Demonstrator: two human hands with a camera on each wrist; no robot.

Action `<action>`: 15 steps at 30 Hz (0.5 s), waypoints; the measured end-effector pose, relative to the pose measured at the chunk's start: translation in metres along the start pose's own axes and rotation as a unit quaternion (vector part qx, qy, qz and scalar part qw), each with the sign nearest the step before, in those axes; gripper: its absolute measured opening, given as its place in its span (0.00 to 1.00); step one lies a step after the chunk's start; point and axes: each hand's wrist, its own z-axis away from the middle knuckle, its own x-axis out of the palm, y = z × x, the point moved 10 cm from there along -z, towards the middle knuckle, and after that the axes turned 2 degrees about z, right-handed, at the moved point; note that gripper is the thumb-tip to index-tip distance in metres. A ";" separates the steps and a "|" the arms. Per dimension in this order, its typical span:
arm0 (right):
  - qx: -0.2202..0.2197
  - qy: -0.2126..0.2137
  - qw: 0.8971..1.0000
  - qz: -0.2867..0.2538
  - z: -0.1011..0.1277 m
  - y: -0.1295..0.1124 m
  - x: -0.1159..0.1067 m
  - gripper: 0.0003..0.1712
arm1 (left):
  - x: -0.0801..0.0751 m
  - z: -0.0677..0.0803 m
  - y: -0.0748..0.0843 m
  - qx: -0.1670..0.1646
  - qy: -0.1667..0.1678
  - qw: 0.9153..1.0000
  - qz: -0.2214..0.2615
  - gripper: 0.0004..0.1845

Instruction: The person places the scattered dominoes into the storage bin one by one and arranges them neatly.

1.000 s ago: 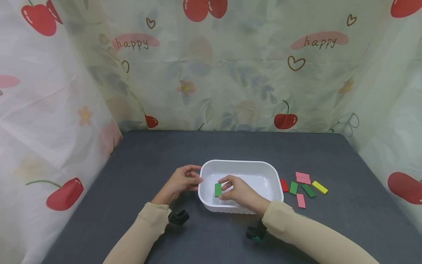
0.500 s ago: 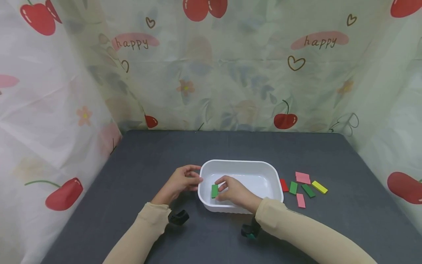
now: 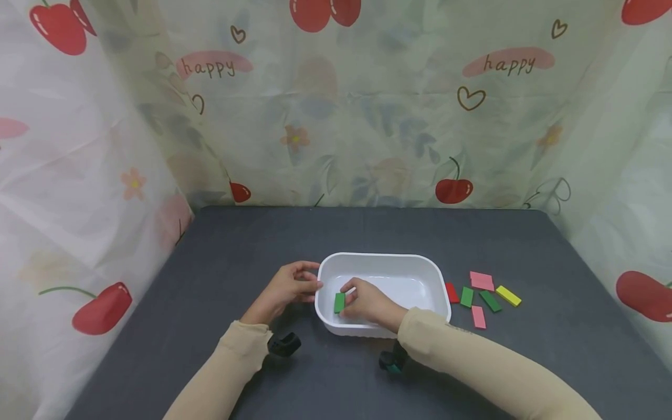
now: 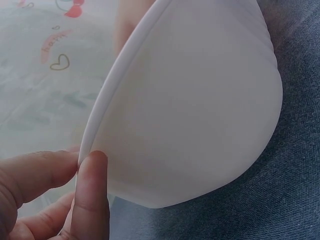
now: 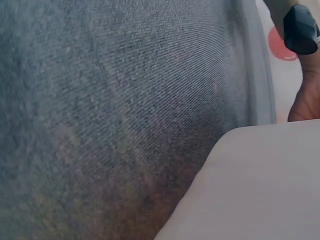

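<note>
A white plastic tub [image 3: 385,331] stands on the dark table. My left hand [image 3: 285,290] is at its left end; in the left wrist view the fingers [image 4: 91,185] pinch the rim of the tub [image 4: 185,100]. Reaching inside, my right hand [image 3: 367,302] holds a small green block [image 3: 339,303] upright between thumb and fingers, near the tub's left wall. The right wrist view has the tub's outer wall [image 5: 255,185] in front, and the right hand's fingers are hidden there.
To the right of the tub lie flat blocks: a red one [image 3: 452,293], two pink, two green, and a yellow one [image 3: 508,296]. A patterned curtain [image 3: 341,116] hangs behind the table [image 3: 252,233] and on both sides.
My right hand has moved slightly left inside the tub, carrying the green block closer to the left wall. My left hand has stayed at the rim.
</note>
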 end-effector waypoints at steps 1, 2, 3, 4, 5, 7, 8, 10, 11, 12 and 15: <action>-0.002 0.000 1.000 0.002 -0.001 0.000 0.000 0.26 | 0.000 0.000 0.000 0.001 0.000 1.000 0.000 0.28; -0.002 0.000 1.000 0.003 -0.001 0.000 0.001 0.26 | 0.000 0.000 0.001 0.001 0.000 1.000 0.000 0.28; -0.003 0.000 1.000 0.005 -0.002 -0.001 0.001 0.25 | 0.000 0.000 0.001 0.002 0.000 1.000 -0.001 0.28; -0.004 0.000 1.000 0.007 -0.002 -0.001 0.001 0.25 | 0.000 0.000 0.001 0.003 -0.001 1.000 -0.001 0.28; -0.007 0.000 1.000 0.009 -0.002 -0.001 0.002 0.25 | 0.001 0.000 0.002 0.005 -0.001 1.000 -0.002 0.28; -0.012 0.002 1.000 0.012 -0.002 -0.003 0.002 0.26 | 0.001 0.000 0.002 0.006 -0.001 1.000 -0.004 0.28; -0.013 0.002 1.000 0.015 -0.002 -0.003 0.002 0.26 | 0.001 0.001 0.002 0.006 -0.002 1.000 -0.004 0.27; -0.013 0.002 1.000 0.021 -0.002 -0.004 0.003 0.26 | 0.001 0.001 0.002 0.006 -0.003 1.000 -0.004 0.27; -0.012 0.003 1.000 0.022 -0.003 -0.004 0.003 0.26 | 0.001 0.001 0.002 0.006 -0.004 1.000 -0.004 0.27; -0.011 0.003 1.000 0.025 -0.003 -0.003 0.003 0.26 | 0.001 0.001 0.002 0.005 -0.004 1.000 -0.004 0.27; -0.009 0.003 0.999 0.032 -0.005 -0.002 0.005 0.25 | 0.000 0.001 0.001 0.006 -0.004 1.000 -0.006 0.27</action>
